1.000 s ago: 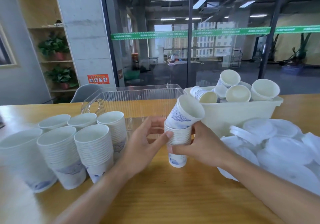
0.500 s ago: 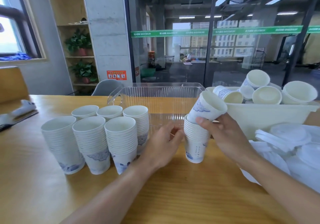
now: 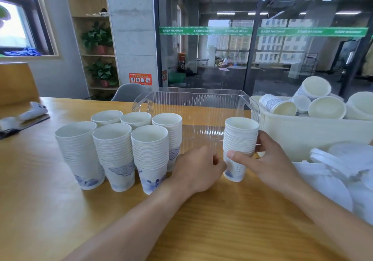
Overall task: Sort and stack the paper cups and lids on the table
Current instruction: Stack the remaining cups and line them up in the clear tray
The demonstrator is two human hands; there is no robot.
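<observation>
A short stack of white paper cups with blue print [image 3: 239, 139] stands upright on the wooden table [image 3: 212, 220]. My right hand [image 3: 268, 159] wraps around it, thumb in front and fingers behind. My left hand [image 3: 198, 170] rests on the table just left of the stack's base, fingers curled and touching the bottom cup. Several taller cup stacks [image 3: 115, 151] stand grouped to the left. Loose cups [image 3: 316, 103] fill a cream bin [image 3: 306, 133] at the right, and white plastic lids [image 3: 343, 164] lie piled in front of it.
A clear plastic tray [image 3: 193, 107] sits behind the stacks at mid-table. A white object on a dark pad [image 3: 24, 117] lies at the far left edge. A grey chair back [image 3: 129, 93] shows beyond the table.
The tilted cup in my right hand has gone down onto the short stack and now sits straight. My right hand dropped to grip the stack. The view shifted left.
</observation>
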